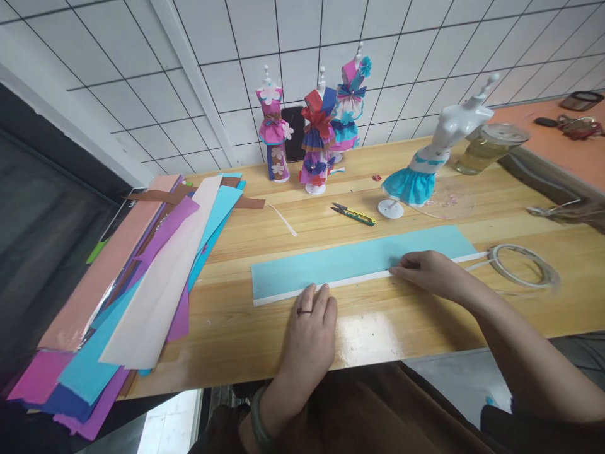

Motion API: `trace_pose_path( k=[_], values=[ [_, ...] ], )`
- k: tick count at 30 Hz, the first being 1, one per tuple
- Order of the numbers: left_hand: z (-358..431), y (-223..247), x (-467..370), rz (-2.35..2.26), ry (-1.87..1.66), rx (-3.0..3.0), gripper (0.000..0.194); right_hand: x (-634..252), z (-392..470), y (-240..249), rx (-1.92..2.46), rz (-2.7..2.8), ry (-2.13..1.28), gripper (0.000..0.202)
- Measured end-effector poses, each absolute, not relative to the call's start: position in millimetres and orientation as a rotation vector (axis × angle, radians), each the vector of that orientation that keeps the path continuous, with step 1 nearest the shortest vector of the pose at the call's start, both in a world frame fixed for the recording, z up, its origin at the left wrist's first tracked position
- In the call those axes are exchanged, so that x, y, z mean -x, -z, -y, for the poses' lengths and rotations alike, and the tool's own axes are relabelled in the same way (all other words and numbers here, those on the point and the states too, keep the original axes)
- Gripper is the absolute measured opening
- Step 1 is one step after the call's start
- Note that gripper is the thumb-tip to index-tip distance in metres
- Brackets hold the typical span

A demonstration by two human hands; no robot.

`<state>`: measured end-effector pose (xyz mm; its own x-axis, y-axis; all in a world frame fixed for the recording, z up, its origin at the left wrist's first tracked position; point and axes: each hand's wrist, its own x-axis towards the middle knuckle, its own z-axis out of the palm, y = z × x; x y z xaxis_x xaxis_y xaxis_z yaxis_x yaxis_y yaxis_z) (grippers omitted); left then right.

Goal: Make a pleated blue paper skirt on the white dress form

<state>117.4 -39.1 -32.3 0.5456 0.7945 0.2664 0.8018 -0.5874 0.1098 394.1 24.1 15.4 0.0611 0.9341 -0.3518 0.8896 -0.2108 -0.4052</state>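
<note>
Your left hand (pixel 312 334) lies palm down on the desk (pixel 227 328), its fingers slightly spread and clasping nothing, their tips on the white tape (pixel 278 297) along the near edge of the blue paper strip (pixel 340 258). Your right hand (pixel 428 271) touches that edge farther right, thumb and fingers drawn together (I cannot tell whether they pinch the tape or only press it). The strip lies flat across the desk in front of you, and at its right end the tape leads to the roll (pixel 514 281). Beyond the strip, scissors (pixel 354 215) lie near a mannequin (pixel 432 154) in a blue skirt (pixel 409 185).
</note>
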Motion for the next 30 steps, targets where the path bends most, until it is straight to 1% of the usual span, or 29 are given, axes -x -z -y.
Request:
trace_pose_path(
  k=[11,30],
  values=[
    [38.6,32.2,-117.1,1.422,0.434,2.751,0.035,-388.4,-25.7,-17.8,2.345,1.902,-0.882,0.028],
    [39.0,32.6,-117.5,1.434,0.437,2.756,0.036,-385.1,-28.0,-17.9,2.349,1.914,-0.865,0.023]
  ],
)
